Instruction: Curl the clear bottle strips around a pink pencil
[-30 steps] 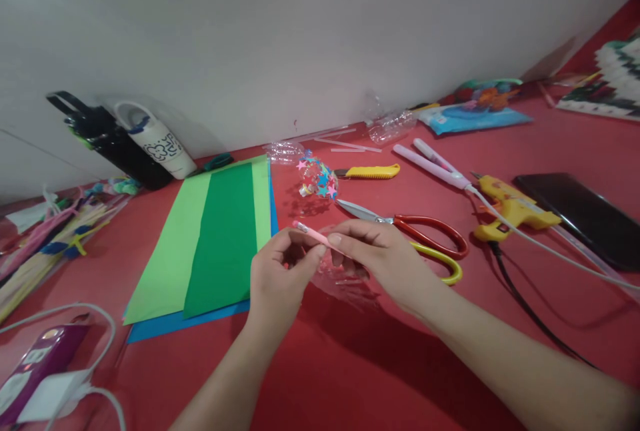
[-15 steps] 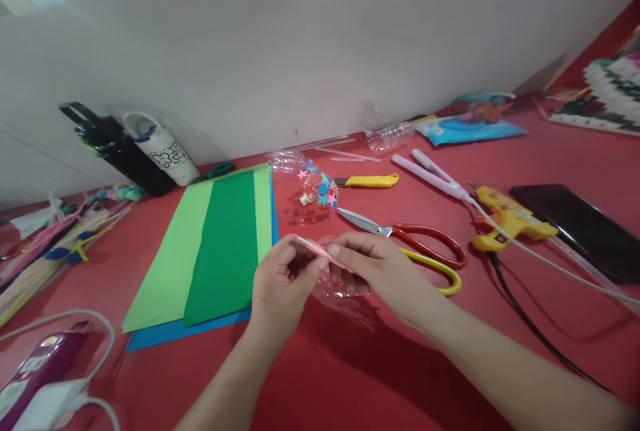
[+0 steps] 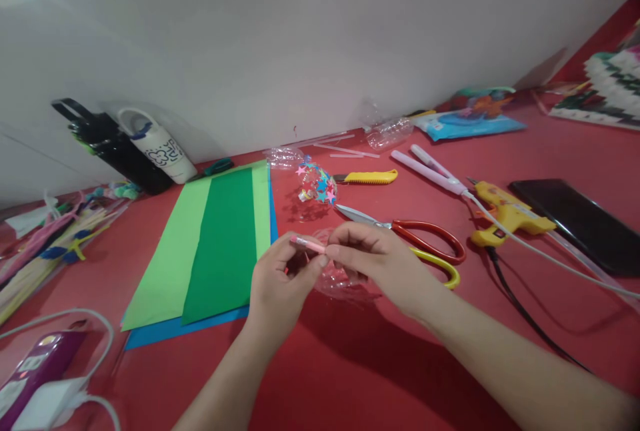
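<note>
A pink pencil [image 3: 310,245], its eraser end pointing left, is pinched by both hands over the red table. My left hand [image 3: 281,284] grips it near the eraser, thumb on the near side. The other end disappears into the fingers of my right hand [image 3: 370,257], so its tip is hidden. Under the hands is a crumpled-looking clear plastic piece [image 3: 345,287], partly covered; whether any finger touches it I cannot tell. Beyond them lies a clear plastic ball [image 3: 317,183] with coloured stars. Scissors [image 3: 427,237] with red and yellow handles lie beside my right hand.
Green sheets [image 3: 220,244] lie left, with two bottles [image 3: 160,147] behind. A yellow cutter [image 3: 370,177], a lilac straightener-like tool [image 3: 433,171], a yellow glue gun [image 3: 507,214] and a phone [image 3: 575,224] are spread rightward. Cables cross both sides. A purple power strip [image 3: 40,364] sits front left.
The pencil is tilted less steeply and shows more clearly between the fingers. My right hand has shifted slightly up. Both hands keep their grip.
</note>
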Demonstrator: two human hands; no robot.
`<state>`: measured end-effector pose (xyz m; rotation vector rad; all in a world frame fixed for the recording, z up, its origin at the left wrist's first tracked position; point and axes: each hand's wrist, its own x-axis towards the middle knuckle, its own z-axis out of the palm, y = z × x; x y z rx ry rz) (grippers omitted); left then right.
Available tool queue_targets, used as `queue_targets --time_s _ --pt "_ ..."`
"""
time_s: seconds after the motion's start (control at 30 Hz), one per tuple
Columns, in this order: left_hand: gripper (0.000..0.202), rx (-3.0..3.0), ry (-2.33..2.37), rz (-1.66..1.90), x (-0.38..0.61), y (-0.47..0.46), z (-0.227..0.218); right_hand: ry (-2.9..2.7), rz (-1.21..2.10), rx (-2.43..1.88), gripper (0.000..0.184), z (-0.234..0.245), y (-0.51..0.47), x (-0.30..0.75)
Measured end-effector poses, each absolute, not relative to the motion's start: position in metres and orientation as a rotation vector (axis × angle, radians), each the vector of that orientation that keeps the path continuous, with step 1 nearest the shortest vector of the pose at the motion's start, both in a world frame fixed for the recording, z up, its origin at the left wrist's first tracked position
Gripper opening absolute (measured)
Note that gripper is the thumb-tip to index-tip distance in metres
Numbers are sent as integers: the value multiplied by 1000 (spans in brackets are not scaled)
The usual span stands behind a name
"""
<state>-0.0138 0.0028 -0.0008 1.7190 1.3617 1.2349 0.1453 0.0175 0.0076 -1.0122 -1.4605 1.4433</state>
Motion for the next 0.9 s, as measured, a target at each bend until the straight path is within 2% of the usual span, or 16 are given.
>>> queue_targets --time_s 0.43,0.73,0.9 --pt "4 1683 1376 1221 -13 1 3 -1250 1640 -978 22 4 18 142" --pt "8 1875 1311 1395 -12 -3 -3 -1593 1366 -1024 23 16 11 145" --pt "6 1905 1229 1405 -13 -4 -4 -1390 1668 -920 21 17 14 148"
